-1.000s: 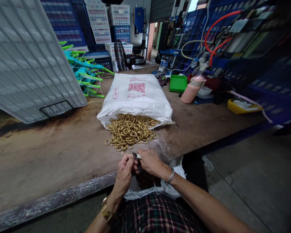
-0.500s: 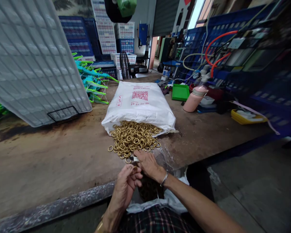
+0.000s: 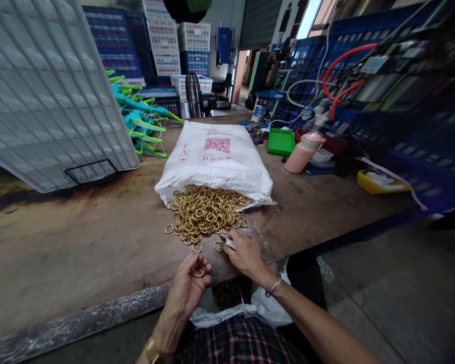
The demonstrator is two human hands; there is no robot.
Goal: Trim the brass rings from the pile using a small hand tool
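Close to the table's front edge, my left hand (image 3: 187,283) pinches one brass-coloured ring (image 3: 198,271) between thumb and fingers. My right hand (image 3: 246,255) is closed around a small white tool with a dark tip (image 3: 229,243); its exact kind is hard to make out. Beside that tip lies a single loose ring (image 3: 217,246). Just beyond both hands, a heap of brass-coloured rings (image 3: 205,212) spills from the mouth of a white woven sack (image 3: 216,156) with red print, lying on its side. Below the table edge, an open white bag (image 3: 265,308) in my lap holds dark contents.
A grey-white ribbed plastic crate (image 3: 60,101) stands at the left, with green and teal plastic pieces (image 3: 144,121) behind it. To the right are a pink bottle (image 3: 303,151), a green tray (image 3: 281,141), a yellow tray (image 3: 381,182) and a machine with orange hoses (image 3: 335,101).
My hands have moved apart: the left slightly left, now showing its ring plainly, and the right a little rightward with the tool. A loose ring now shows by the tool's tip.
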